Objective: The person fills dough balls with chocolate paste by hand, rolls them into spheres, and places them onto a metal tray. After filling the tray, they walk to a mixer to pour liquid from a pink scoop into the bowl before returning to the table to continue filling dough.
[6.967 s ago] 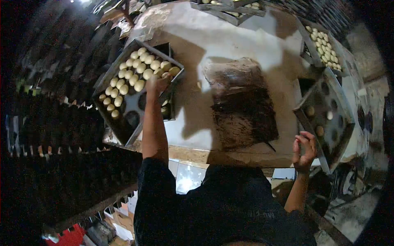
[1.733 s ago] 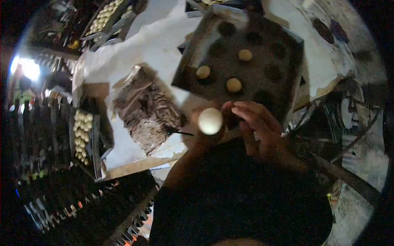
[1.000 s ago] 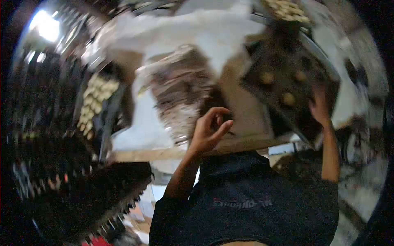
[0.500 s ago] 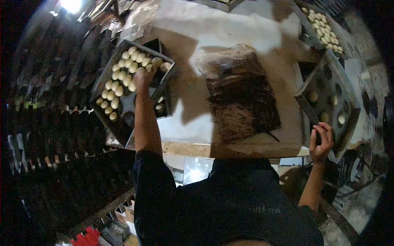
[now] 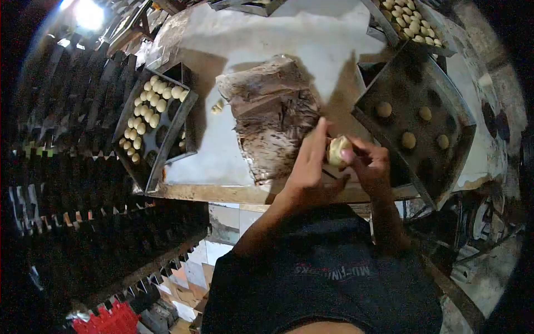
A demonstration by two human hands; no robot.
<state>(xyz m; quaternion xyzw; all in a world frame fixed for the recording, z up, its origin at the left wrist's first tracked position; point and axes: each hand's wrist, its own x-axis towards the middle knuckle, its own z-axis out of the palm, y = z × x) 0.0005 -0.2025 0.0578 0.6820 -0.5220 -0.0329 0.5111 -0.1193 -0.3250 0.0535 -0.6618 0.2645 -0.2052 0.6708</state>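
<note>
A pale dough ball (image 5: 337, 151) sits between my two hands just above the table's near edge. My left hand (image 5: 307, 170) presses against its left side with fingers stretched out. My right hand (image 5: 371, 167) curls around it from the right. To the left stands a dark tray (image 5: 146, 167) filled with several dough balls (image 5: 149, 106). On the right a dark greased tray (image 5: 450, 89) carries several spaced dough balls (image 5: 409, 140). Between them lies a dark, smeared sheet (image 5: 272, 119) on the table.
The white table (image 5: 233, 44) holds another tray of dough balls (image 5: 409, 22) at the back right and a small lump of dough (image 5: 217, 107) near the left tray. Dark racks stand to the left. A bright lamp (image 5: 89, 12) shines at the top left.
My left hand left the left tray with a dough ball and came to the middle. My right hand let go of the right tray's edge and met it at the ball.
</note>
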